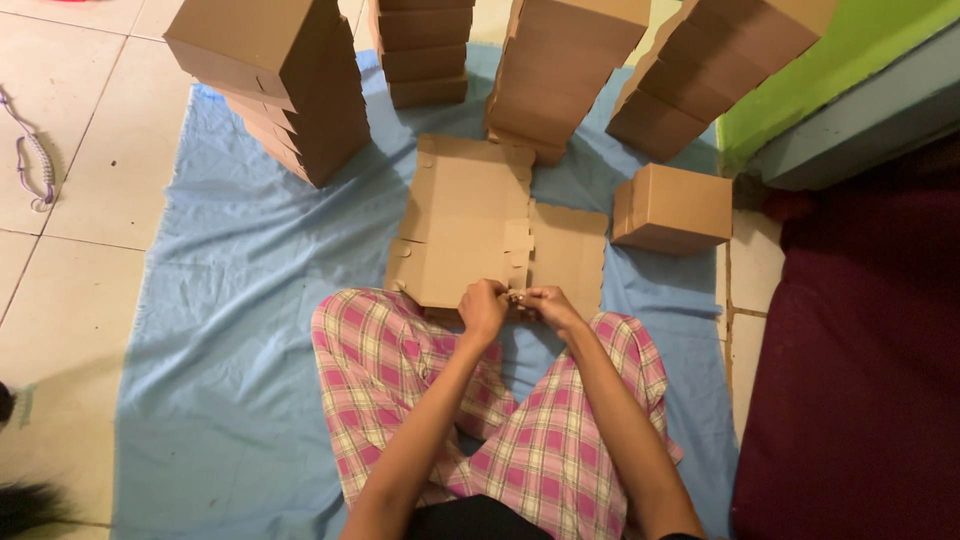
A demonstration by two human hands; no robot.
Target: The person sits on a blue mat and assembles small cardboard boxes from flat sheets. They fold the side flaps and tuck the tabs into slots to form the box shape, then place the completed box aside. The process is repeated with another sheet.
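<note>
- Head view: my fingers [492, 296] on both hands pinch the near edge of the flat blank [470, 225]; left hand [483, 308] and right hand [548, 303] almost touch.
- I judge a thin tab could tear if I pull it skew.
- Beyond the fingers: matte brown box stacks [290, 80], one box [672, 208] to the right, and creased blue cloth [230, 300] underneath.

Home floor used as makeshift packing spot. Pale tiled floor [80, 200], blue cloth [240, 300] spread over it as work mat. Stacks of folded brown cardboard boxes [300, 80] along mat's far edge. Green wall [850, 50] at right, dark red mattress [860, 380] beside mat. Person sits cross-legged in pink plaid trousers [560, 440].
</note>
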